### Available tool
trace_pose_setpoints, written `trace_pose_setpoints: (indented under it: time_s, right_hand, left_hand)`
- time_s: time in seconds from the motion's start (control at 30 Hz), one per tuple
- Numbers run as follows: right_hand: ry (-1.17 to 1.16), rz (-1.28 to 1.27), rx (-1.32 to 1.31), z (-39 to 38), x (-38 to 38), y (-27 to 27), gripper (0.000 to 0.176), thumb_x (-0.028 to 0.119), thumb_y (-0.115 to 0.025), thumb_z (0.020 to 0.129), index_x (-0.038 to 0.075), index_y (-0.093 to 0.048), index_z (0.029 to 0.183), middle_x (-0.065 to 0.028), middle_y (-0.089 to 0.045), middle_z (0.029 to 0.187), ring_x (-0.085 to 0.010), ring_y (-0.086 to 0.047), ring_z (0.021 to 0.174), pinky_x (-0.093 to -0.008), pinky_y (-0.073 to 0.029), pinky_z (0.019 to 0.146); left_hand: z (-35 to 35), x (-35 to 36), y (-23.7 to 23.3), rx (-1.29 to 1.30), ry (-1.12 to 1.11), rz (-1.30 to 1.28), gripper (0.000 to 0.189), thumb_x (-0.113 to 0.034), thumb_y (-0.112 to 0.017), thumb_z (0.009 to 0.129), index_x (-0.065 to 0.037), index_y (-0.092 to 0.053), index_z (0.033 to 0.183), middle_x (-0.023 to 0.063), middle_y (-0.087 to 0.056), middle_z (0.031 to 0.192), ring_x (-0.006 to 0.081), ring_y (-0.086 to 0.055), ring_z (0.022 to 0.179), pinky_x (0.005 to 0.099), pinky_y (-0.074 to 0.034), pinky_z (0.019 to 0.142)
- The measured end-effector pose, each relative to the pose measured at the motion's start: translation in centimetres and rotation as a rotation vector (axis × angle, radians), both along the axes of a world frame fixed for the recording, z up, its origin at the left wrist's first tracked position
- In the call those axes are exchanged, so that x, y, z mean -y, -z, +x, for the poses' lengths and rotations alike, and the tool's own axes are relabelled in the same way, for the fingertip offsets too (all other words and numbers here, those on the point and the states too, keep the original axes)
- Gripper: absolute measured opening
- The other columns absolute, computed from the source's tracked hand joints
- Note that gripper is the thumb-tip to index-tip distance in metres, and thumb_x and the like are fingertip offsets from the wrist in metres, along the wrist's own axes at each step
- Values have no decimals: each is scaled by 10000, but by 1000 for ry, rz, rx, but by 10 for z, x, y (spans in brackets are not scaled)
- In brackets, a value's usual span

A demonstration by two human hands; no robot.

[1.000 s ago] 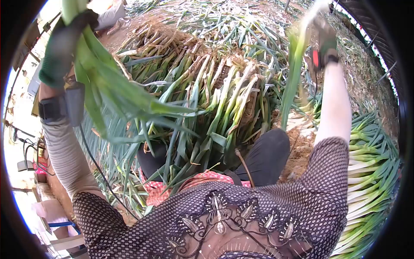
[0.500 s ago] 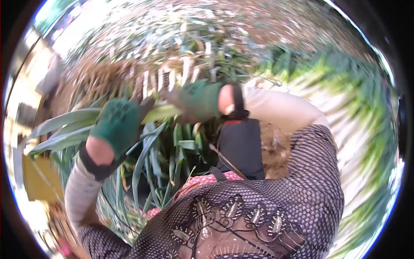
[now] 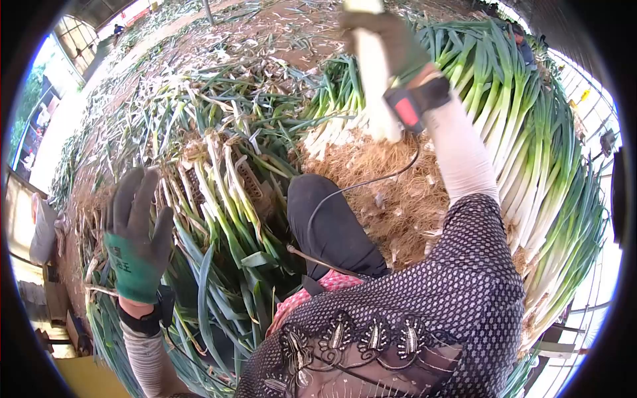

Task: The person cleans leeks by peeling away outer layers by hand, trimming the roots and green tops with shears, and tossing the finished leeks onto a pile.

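Observation:
My right hand [image 3: 396, 48], in a green and dark glove, is raised at the top and closed around the thick white stalk of a large green onion [image 3: 373, 76]. Its lower end hangs over the bed of brown roots; the upper part runs out of view. My left hand [image 3: 138, 232], gloved alike, is at the left with fingers spread and nothing in it. Below and beside it lies a heap of untrimmed green onions [image 3: 215, 199], roots away from me and leaves toward my lap. A wrist device with a red patch [image 3: 406, 111] sits at my right wrist, a cable trailing from it.
Peeled green onions [image 3: 531, 166] lie in a long curved row on the right, white ends inward around the root pile [image 3: 391, 199]. My dark-clad knee [image 3: 332, 222] is between the heaps. Loose leaves [image 3: 219, 86] litter the ground ahead. A pole [image 3: 208, 12] stands far off.
My left hand has let go of the leafy part and opened, moving left and down. My right hand has swung up and right with the green onion. The view has shifted and sharpened.

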State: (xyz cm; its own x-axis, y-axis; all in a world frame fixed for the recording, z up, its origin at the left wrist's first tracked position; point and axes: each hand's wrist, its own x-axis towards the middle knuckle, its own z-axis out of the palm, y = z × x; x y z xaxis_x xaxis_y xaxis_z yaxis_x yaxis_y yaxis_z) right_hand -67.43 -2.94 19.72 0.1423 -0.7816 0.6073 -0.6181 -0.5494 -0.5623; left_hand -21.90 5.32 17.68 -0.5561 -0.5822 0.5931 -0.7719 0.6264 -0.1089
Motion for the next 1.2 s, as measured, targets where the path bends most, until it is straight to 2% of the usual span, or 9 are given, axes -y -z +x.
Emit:
trace_pose_setpoints:
  time_s: [0.1, 0.17, 0.27, 0.37, 0.53, 0.83, 0.97, 1.07, 1.2]
  right_hand:
    - [-176, 159, 781, -119, 10, 3, 410, 177, -636, 932, 79, -549, 1321, -119, -678, 1125, -156, -661, 961, -252, -559, 849]
    - [241, 255, 1091, -174, -1, 12, 524, 220, -653, 928, 94, -474, 1405, -127, -633, 1241, -210, -636, 1045, -296, -519, 929]
    - [822, 411, 556, -297, -14, 102, 588, 370, -665, 892, 56, -524, 1369, -148, -588, 1320, -288, -623, 1057, -359, -507, 921]
    - [1206, 512, 798, -302, -40, 158, 662, 516, -682, 825, 63, -605, 1302, -154, -587, 1305, -282, -609, 1018, -411, -516, 845]
    - [889, 441, 817, -326, -43, 169, 552, 432, -723, 827, 75, -641, 1240, -100, -643, 1154, -231, -600, 903, -395, -528, 756]
    - [1079, 611, 797, -343, -32, 167, 814, 575, -743, 759, -28, -577, 1279, -155, -619, 1156, -277, -613, 898, -422, -532, 820]
    - [1484, 399, 4, -336, -2, 156, 884, 556, -737, 740, -71, -498, 1315, -235, -592, 1263, -351, -609, 1091, -400, -479, 957]
    - [1165, 16, -338, -212, 7, 128, 842, 503, -726, 777, -95, -497, 1325, -260, -557, 1322, -377, -555, 1201, -422, -411, 1039]
    - [10, 361, -7, -8, 8, 147, 255, 199, -598, 943, 88, -695, 1151, -73, -615, 1242, -172, -559, 1160, -327, -447, 1001]
  left_hand:
    - [47, 17, 60, -36, -109, 163, 494, -64, -682, 807, -21, -556, 1283, 205, -554, 1272, 406, -545, 1156, 462, -453, 970]
    - [84, 22, 110, -84, -193, 280, 464, -94, -693, 804, -32, -572, 1247, 210, -550, 1277, 407, -545, 1151, 463, -455, 965]
    - [132, 25, 198, -106, -373, 540, 492, -148, -737, 774, -45, -584, 1230, 209, -588, 1210, 409, -560, 1112, 465, -467, 944]
    - [150, 28, 268, -78, -412, 763, 524, -227, -764, 774, -36, -584, 1227, 215, -616, 1181, 388, -597, 1066, 449, -494, 900]
    - [151, 23, 360, -341, -520, 1018, 597, -449, -699, 817, -42, -579, 1238, 243, -635, 1158, 424, -604, 1074, 474, -491, 897]
    - [57, 28, 338, -11, -784, 786, 639, -578, -624, 808, -101, -593, 1232, 205, -649, 1154, 357, -602, 1120, 523, -421, 993]
    - [48, 28, 355, -290, -645, 1028, 586, -483, -663, 815, -54, -569, 1204, 245, -616, 1174, 409, -585, 1108, 485, -472, 925]
    - [31, 28, 394, -405, -694, 1147, 603, -408, -685, 815, -30, -517, 1254, 270, -618, 1176, 410, -605, 1105, 462, -474, 945]
    - [19, 21, 424, -652, -851, 1245, 682, -324, -718, 788, -15, -448, 1333, 243, -623, 1207, 364, -620, 1114, 427, -468, 974]
